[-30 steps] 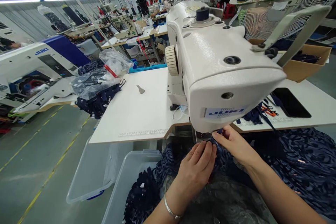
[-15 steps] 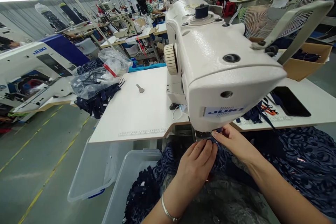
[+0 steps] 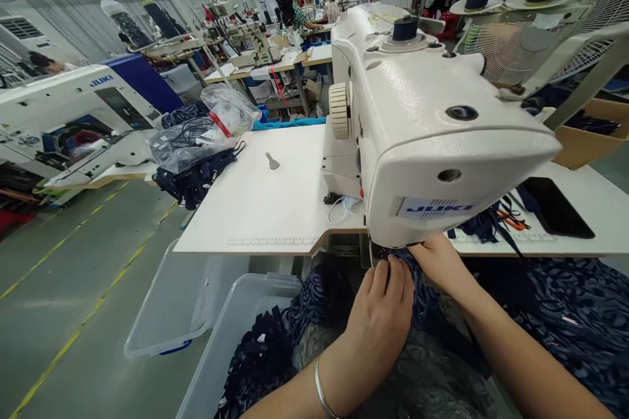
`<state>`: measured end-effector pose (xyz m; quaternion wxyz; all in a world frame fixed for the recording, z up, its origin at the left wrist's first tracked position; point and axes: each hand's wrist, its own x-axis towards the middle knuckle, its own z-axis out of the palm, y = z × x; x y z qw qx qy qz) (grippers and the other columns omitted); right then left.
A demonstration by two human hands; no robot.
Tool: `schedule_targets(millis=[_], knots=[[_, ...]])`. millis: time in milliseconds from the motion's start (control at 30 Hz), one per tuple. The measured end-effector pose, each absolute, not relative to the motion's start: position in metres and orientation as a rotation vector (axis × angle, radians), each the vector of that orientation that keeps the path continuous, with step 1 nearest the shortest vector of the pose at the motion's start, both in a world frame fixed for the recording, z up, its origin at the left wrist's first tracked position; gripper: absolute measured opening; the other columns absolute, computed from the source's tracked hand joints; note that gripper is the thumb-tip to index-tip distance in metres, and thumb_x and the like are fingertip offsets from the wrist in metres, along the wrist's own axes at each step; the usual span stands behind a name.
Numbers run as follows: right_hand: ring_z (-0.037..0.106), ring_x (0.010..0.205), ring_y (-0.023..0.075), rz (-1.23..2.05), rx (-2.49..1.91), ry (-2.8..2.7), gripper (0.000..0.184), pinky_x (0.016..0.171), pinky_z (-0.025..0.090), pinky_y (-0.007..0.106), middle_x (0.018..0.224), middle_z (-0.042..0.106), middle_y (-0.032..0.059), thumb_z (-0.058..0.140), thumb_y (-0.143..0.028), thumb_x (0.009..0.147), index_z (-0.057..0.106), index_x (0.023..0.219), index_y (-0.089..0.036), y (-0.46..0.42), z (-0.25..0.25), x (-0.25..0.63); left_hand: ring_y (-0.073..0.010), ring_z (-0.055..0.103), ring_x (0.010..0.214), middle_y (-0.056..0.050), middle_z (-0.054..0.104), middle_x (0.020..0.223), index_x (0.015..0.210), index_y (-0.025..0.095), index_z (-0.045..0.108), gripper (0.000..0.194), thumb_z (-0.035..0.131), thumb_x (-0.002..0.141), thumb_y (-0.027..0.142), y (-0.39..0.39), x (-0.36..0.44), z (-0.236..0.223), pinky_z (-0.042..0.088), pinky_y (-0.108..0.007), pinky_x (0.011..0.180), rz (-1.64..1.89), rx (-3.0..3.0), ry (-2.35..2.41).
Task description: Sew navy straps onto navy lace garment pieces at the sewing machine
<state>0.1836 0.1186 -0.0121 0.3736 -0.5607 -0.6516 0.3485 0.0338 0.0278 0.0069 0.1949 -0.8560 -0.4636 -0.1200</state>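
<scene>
A white sewing machine (image 3: 442,144) stands in front of me, its head over both my hands. My left hand (image 3: 386,308), with a silver bangle at the wrist, is closed with its fingertips pinching dark blue patterned fabric (image 3: 425,291) close to the needle area. My right hand (image 3: 439,265) reaches in under the right side of the machine head at the same fabric. Its fingertips are hidden behind the head, so its grip does not show. More of the fabric hangs down over my lap.
A clear plastic bin (image 3: 230,321) with dark blue strips stands lower left. On the white table (image 3: 275,209) lies a small metal piece (image 3: 272,162). Right of the machine are a black phone (image 3: 557,206) and orange-handled snips (image 3: 512,219). A second machine (image 3: 93,111) stands left.
My view has shifted, so the machine sits further right. My right hand has gone deeper under the machine head, its fingertips now hidden. The left hand still pinches the fabric.
</scene>
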Motion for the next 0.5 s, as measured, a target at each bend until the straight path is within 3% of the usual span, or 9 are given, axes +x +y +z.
schedule_targets(millis=[167,500], knots=[[0.063,0.100,0.0310,0.766,-1.360,-1.675,0.021,0.087,0.050,0.043,0.092,0.073,0.0111,0.051,-0.030,0.078,0.068,0.082,-0.020,0.126,-0.016,0.181,-0.0243,0.059,0.108,-0.012,0.063,0.124,0.127,0.007,0.058,0.035,0.051,0.095,0.020,0.029,0.041,0.006,0.052,-0.035,0.091,-0.335,-2.337,-1.337],[0.070,0.093,0.0266,0.716,-1.209,-1.804,0.030,0.081,0.056,0.037,0.093,0.077,0.0083,0.046,-0.017,0.078,0.074,0.088,-0.021,0.135,-0.018,0.182,-0.0231,0.061,0.106,-0.013,0.064,0.120,0.123,0.008,0.061,0.032,0.049,0.098,0.023,0.031,0.049,0.007,0.054,-0.034,0.088,-0.353,-2.288,-1.375]])
